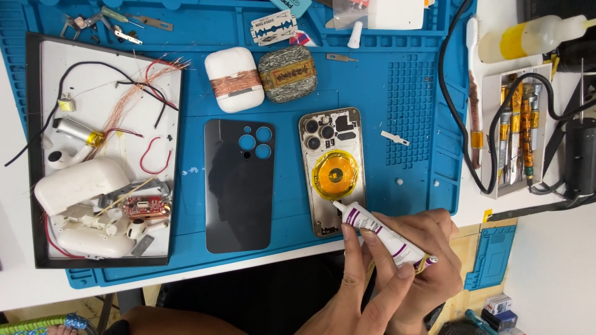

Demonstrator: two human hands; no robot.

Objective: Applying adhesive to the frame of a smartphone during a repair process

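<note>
Work mat (397, 93) bright blue, grid-textured. Glue tube (382, 234) white with purple bands. Back glass (239, 185) glossy black. Open phone (331, 170) silver-framed, amber-yellow coil ring. Earbud case (234, 79) white, copper wire band. Counter (552, 260) white.

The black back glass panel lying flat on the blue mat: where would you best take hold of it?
Probably by its two long edges, from above. The back glass panel lies flat on the blue mat, with bare mat along both long sides and camera cutouts near the top.

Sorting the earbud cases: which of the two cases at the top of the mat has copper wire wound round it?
The white case, on the left of the pair; bare copper wire bands its middle. The grey patterned case beside it has none.
</note>
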